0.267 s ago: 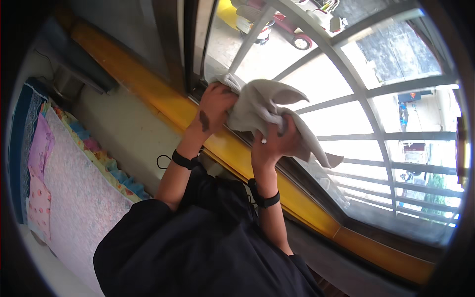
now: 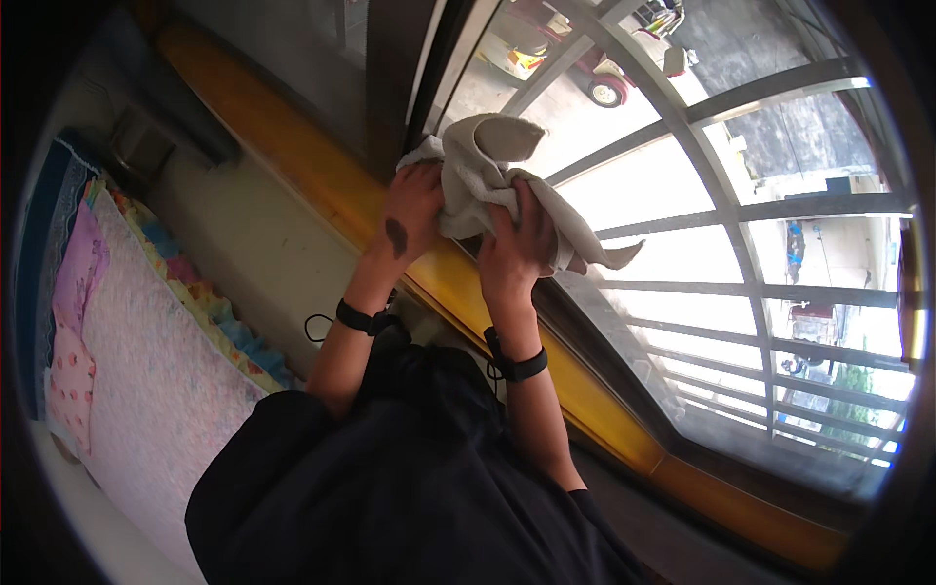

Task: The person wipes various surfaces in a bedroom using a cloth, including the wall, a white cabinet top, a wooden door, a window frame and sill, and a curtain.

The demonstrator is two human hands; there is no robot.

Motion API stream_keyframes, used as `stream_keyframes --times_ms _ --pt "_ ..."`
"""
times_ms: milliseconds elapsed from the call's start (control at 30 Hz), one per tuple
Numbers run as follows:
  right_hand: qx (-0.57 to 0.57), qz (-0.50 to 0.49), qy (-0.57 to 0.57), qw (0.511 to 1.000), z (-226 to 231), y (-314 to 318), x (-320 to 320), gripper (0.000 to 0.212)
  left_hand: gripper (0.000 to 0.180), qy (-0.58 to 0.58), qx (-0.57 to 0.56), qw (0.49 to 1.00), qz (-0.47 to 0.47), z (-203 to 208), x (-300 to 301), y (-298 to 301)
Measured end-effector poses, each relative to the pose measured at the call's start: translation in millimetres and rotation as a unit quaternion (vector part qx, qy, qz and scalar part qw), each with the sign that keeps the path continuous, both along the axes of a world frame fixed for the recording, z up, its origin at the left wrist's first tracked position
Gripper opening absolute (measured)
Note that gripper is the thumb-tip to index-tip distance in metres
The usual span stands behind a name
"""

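Note:
A crumpled, pale grey cloth (image 2: 466, 185) is bunched between my two hands in front of the window. My left hand (image 2: 416, 207) grips its left end, the fingers curled into the folds. A dark mark shows on the back of that hand. Close by on the right, my right hand (image 2: 514, 255) closes on the cloth's lower part, thumb and fingers pinching a fold. One loose corner sticks out to the right over the glass. The cloth hides part of the window's lower frame, and my fingertips are partly covered by it.
A yellow sill (image 2: 561, 366) runs diagonally below the window, whose dark frame (image 2: 624, 390) borders it. Beyond the glass stand grey bars (image 2: 721, 185) and a parked vehicle with a wheel (image 2: 606, 92). At the left lies a bed (image 2: 161, 361) with a frilled, patterned cover.
Both hands have shifted slightly with the cloth, the right one up and to the left, nearer the left hand. The cloth's folds have changed shape. The view has tilted a little.

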State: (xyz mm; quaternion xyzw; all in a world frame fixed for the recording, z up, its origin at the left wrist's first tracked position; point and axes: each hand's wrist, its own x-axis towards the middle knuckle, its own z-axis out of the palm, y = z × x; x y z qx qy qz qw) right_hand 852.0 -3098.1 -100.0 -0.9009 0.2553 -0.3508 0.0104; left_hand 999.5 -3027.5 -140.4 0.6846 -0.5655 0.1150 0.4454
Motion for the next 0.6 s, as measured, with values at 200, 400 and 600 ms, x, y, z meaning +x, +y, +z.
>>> stream_keyframes --times_ms 200,400,600 --pt "0.242 0.054 0.098 0.964 11 4 -22 0.037 0.02 0.021 0.044 0.998 -0.029 -3 -25 35" --pt "0.194 0.176 0.103 0.96 47 33 -98 0.041 0.014 0.034 -0.054 0.997 -0.048 -2 -67 54" --pt "0.344 0.114 0.001 0.932 32 54 -190 0.079 0.017 0.076 -0.06 0.994 -0.057 2 -146 35"
